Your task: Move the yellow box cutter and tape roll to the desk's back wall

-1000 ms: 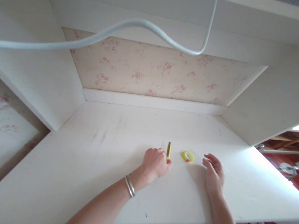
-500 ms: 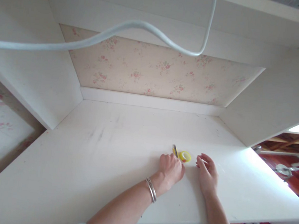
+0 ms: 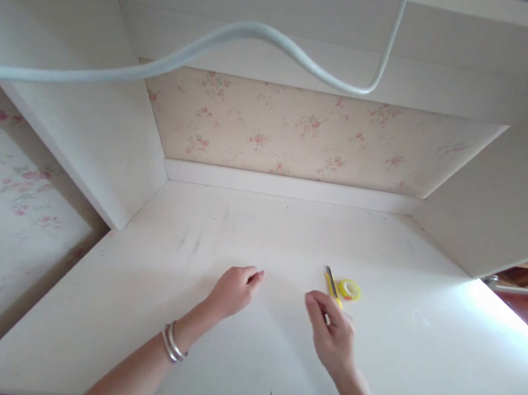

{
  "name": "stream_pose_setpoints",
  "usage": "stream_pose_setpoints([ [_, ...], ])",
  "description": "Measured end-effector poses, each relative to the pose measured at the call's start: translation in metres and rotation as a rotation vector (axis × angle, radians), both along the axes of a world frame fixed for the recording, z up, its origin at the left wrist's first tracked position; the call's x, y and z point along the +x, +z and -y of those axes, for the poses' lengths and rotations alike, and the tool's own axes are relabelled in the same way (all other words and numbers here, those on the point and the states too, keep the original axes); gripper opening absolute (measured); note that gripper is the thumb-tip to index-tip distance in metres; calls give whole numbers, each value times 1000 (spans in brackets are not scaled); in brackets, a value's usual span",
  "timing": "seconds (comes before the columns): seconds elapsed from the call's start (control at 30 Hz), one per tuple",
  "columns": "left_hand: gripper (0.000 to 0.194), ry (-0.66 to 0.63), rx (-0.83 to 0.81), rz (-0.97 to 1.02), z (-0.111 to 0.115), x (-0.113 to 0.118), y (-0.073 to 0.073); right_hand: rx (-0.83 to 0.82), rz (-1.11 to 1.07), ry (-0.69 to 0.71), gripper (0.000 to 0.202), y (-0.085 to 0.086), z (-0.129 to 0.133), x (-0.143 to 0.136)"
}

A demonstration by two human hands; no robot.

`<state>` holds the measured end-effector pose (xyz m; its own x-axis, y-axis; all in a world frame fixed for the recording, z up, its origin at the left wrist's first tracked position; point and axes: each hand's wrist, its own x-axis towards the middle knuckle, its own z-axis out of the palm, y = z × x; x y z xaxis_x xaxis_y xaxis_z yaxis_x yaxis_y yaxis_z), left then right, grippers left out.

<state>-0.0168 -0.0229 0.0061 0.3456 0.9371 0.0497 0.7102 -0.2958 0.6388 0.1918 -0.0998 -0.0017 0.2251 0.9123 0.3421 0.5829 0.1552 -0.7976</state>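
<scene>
The desk [image 3: 211, 343] under my hands is matt white painted wood, scuffed grey in places. My knife [image 3: 330, 283] looks yellow plastic, the tape roll [image 3: 349, 289] glossy. Shiny metal bangles [image 3: 172, 343] ring my wrist, lower left.

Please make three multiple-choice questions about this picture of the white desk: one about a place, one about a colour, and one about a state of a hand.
1. Where does the tape roll lie?
A. right beside the utility knife
B. under the left hand
C. on the floor

2. What colour is the tape roll?
A. red
B. yellow
C. black

3. What is the state of the left hand?
A. gripping the knife
B. holding the tape roll
C. holding nothing, resting on the desk

Answers:
1 A, as the roll sits on the desk just to the right of the knife.
2 B, as its ring shows bright yellow.
3 C, as the left hand, with bangles on its wrist, lies apart from both things, while the right hand is the one close to the knife.
</scene>
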Motion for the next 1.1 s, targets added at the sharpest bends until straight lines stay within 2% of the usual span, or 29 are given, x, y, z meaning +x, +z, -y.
stream_pose_setpoints([
  [0.07, 48, 49, -96, 157, -3, -9, -3, -94, -40, 258, 29, 12, -14, -43],
  [0.13, 48, 41, -194, 314, -5, -14, -5, -211, -150, 399, 39, 20, -35, -79],
  [0.23, 46, 35, -239, 457, -10, -22, -5, -326, -375, 428, 50, 15, -67, -115],
  [0.33, 42, 121, -223, 456, -16, -31, -7, -352, -514, 396, 52, -1, -85, -132],
  [0.43, 39, 151, -240, 454, -19, -34, -11, -340, -520, 338, 50, -15, -87, -135],
  [0.53, 39, 130, -256, 465, -18, -33, -13, -345, -496, 350, 49, -21, -83, -132],
  [1.1, 31, 120, -223, 413, -15, -32, -16, -337, -436, 401, 48, -20, -79, -124],
])
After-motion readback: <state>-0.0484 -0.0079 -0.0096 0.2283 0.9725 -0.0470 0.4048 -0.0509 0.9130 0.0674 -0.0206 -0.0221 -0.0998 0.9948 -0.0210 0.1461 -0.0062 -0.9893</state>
